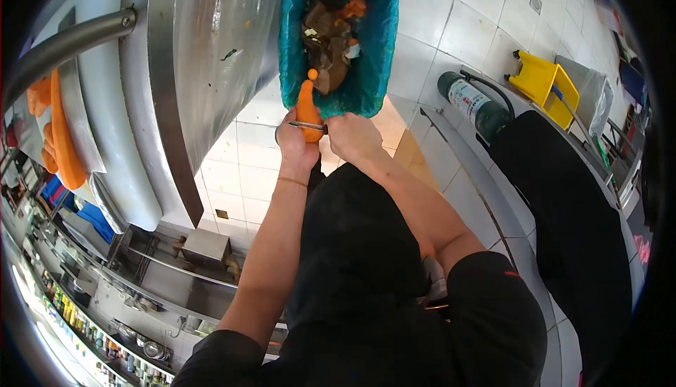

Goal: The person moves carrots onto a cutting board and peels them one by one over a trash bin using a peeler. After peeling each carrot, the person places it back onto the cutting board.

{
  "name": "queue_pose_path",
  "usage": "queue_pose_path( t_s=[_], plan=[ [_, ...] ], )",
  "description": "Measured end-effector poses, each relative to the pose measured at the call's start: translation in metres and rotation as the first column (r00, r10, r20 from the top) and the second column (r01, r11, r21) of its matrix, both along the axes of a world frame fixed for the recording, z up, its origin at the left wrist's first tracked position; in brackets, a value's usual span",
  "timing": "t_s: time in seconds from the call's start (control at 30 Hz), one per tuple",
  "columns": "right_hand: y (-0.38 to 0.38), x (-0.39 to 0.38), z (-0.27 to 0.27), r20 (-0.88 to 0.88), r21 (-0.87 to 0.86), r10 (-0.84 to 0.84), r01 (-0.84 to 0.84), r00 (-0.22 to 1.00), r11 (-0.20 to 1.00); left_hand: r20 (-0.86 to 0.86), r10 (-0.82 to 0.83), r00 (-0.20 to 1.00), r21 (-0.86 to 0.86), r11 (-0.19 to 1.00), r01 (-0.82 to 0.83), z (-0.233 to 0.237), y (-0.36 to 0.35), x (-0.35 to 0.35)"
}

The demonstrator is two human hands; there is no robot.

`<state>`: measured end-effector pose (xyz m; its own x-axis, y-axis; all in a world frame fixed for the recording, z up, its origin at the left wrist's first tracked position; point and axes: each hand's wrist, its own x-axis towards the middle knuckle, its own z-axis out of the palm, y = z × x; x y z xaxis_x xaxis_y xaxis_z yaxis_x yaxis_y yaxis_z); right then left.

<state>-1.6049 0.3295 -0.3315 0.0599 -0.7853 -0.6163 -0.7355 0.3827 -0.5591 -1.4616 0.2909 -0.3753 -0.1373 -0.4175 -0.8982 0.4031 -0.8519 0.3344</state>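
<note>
My left hand (pixel 296 140) is wrapped round the thick end of an orange carrot (pixel 308 105), whose thin end points over the bin. Gripped in my right hand (pixel 354 137) is a peeler (pixel 308 126), its blade lying across the carrot near my left fingers. The peeler's handle is mostly hidden by my right hand. A small round orange piece (pixel 313 74) shows just beyond the carrot's tip. Below both, a bin with a teal liner (pixel 384 49) contains brown scraps and orange peelings.
On the left, a metal counter (pixel 163 98) bears a white cutting board (pixel 116 119), a knife (pixel 79 109) and several carrots (pixel 65 140). A green cylinder (pixel 486 116), a yellow container (pixel 542 80) and a large black cloth shape (pixel 563 246) are on the right.
</note>
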Motion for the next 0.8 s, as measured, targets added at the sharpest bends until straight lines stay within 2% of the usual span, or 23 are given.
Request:
queue_pose_path(
  t_s=[0.13, 0.17, 0.23, 0.3, 0.33, 0.4, 0.47, 0.53, 0.6, 0.73, 0.8],
  plan=[
    [-0.007, 0.005, -0.009, 0.015, 0.067, 0.039, -0.040, 0.999, 0.997, 0.042, 0.019, 0.999, -0.003, 1.000, -0.019, 0.002, -0.003, 0.005],
    [-0.011, 0.007, -0.021, -0.028, 0.080, 0.023, -0.021, 0.999, 0.997, 0.072, -0.021, 0.997, -0.016, 1.000, 0.022, 0.005, -0.004, 0.004],
    [-0.025, 0.007, -0.059, -0.076, 0.105, -0.033, 0.041, 0.997, 0.994, 0.102, -0.063, 0.993, -0.026, 0.997, 0.066, 0.011, -0.004, 0.004],
    [-0.045, -0.003, -0.104, -0.099, 0.169, -0.078, 0.094, 0.992, 0.981, -0.011, -0.116, 0.993, -0.018, 0.993, 0.116, 0.017, 0.003, 0.010],
    [-0.054, -0.008, -0.117, -0.117, 0.205, -0.078, 0.101, 0.990, 0.974, -0.011, -0.116, 0.993, -0.018, 0.993, 0.116, 0.018, 0.002, 0.009],
    [-0.062, -0.013, -0.114, -0.121, 0.213, -0.107, 0.131, 0.987, 0.968, -0.108, -0.050, 0.993, 0.013, 0.999, 0.052, 0.020, 0.000, 0.014],
    [-0.058, -0.011, -0.101, -0.124, 0.221, -0.127, 0.152, 0.984, 0.963, -0.096, -0.021, 0.995, 0.042, 0.999, 0.025, 0.017, -0.003, 0.014],
    [-0.037, -0.005, -0.070, -0.043, 0.152, -0.175, 0.180, 0.984, 0.972, -0.101, 0.009, 0.995, 0.056, 0.998, -0.003, 0.014, -0.009, 0.008],
    [-0.023, -0.004, -0.026, 0.012, 0.174, -0.035, 0.032, 0.999, 0.984, -0.024, -0.033, 0.999, 0.073, 0.997, 0.035, 0.014, -0.011, 0.003],
    [-0.010, 0.000, 0.005, 0.058, 0.224, -0.023, 0.010, 0.998, 0.974, -0.074, 0.040, 0.996, 0.063, 0.997, -0.035, -0.003, -0.003, 0.001],
    [-0.013, -0.002, 0.008, 0.039, 0.238, 0.030, -0.038, 0.999, 0.970, 0.023, 0.082, 0.996, 0.091, 0.992, -0.084, 0.004, -0.001, -0.007]
  ],
)
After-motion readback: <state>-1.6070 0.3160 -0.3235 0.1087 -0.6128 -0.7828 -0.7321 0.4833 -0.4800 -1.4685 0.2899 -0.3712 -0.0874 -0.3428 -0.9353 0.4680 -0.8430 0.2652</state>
